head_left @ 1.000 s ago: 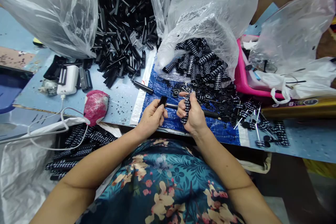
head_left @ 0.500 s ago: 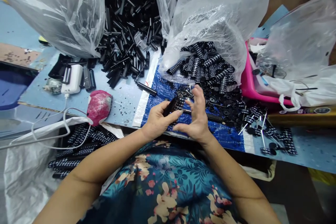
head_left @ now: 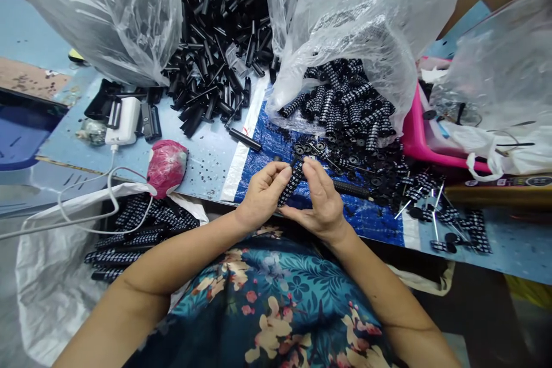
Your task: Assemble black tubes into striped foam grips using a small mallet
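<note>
A black roller-like cylinder with a white square pattern (head_left: 292, 183) is tilted between my two hands, above the blue sheet (head_left: 259, 164). The fingers and thumb of my left hand (head_left: 260, 194) are closed on its left side. My right hand (head_left: 319, 200) grips its right side, fingertips at the top and thumb near the lower end. The end of a black tube (head_left: 276, 158) shows just behind my left fingers; I cannot tell whether it is held. Small round black caps (head_left: 353, 159) lie loose beyond my right hand. A dark textured rod (head_left: 351, 190) is to its right.
Behind lie a heap of black tubes (head_left: 211, 63) and a plastic bag (head_left: 366, 29) spilling patterned cylinders (head_left: 336, 100). A pink bin (head_left: 411, 138) and metal-rod pieces (head_left: 435, 213) are at right. At left are a pink wrapped bundle (head_left: 167, 168), a white cabled device (head_left: 123, 121) and a sack (head_left: 43, 282).
My right hand, spread apart half a second ago, has closed in on the patterned cylinder. The cylinder now stands out between both hands. The view has shifted slightly.
</note>
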`<state>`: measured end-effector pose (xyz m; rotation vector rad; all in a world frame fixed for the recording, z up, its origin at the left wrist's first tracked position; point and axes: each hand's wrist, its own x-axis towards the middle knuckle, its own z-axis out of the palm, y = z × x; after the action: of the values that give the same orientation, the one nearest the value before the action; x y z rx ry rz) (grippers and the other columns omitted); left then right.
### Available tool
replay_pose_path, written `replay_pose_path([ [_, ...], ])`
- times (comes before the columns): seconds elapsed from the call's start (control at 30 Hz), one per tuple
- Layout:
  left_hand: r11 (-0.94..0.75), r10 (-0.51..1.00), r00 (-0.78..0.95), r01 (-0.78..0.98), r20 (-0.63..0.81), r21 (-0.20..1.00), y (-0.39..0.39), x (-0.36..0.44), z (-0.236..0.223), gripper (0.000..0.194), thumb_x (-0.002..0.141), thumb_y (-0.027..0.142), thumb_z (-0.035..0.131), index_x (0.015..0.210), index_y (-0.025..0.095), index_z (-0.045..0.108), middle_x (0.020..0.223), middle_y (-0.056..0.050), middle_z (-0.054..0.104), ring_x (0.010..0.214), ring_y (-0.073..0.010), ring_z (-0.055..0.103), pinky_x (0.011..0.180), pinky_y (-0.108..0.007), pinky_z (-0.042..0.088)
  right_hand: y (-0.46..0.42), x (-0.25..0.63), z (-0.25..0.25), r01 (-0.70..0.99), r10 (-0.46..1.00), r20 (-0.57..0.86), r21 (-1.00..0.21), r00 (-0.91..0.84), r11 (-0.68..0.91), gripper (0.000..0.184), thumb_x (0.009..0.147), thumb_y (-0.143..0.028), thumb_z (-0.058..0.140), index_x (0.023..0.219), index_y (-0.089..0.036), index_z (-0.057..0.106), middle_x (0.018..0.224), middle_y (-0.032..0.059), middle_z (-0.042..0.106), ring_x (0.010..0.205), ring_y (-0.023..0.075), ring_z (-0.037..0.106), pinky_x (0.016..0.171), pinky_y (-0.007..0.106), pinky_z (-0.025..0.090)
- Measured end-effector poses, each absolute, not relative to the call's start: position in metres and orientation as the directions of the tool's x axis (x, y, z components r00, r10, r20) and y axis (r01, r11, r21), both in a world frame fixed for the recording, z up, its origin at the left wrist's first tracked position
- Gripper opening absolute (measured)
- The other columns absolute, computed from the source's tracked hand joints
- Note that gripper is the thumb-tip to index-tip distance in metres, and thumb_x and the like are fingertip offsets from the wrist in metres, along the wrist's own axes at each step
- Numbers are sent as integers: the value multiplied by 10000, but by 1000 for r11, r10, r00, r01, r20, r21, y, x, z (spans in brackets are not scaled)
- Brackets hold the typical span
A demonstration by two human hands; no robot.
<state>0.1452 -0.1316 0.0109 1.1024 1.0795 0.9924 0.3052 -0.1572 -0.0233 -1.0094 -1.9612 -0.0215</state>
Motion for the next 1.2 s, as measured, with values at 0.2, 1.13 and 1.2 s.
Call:
replay_pose_path([
  [0.2,199,950,249,-26,-187,980,-126,132,8,307,809,427,767,925,147,716,750,-6,665,685,-123,575,667,-245,482,-162,304,-24,707,701,642,-337,-311,622,984,860,-406,752,1622,-126,196,1552,214,450,1414,334,498,1137,485,511],
  [1.13,-81,887,433,487,-159,870,-54,58,-21,219,657,294,847,640,206,647,517,42,502,479,-103,395,515,-275,224,-143,316,-28,900,872,354,-151,-337,409,240,1028,-299,468,988,-197,682,719,32,626,613,163,563,574,309,408],
  [1.2,-69,873,452,482,-181,874,-49,57,-20,231,627,282,857,639,205,640,519,45,510,477,-101,393,512,-270,235,-142,314,-25,862,843,397,-199,-364,466,231,1028,-281,464,1050,-189,675,758,39,656,653,161,593,618,292,442],
])
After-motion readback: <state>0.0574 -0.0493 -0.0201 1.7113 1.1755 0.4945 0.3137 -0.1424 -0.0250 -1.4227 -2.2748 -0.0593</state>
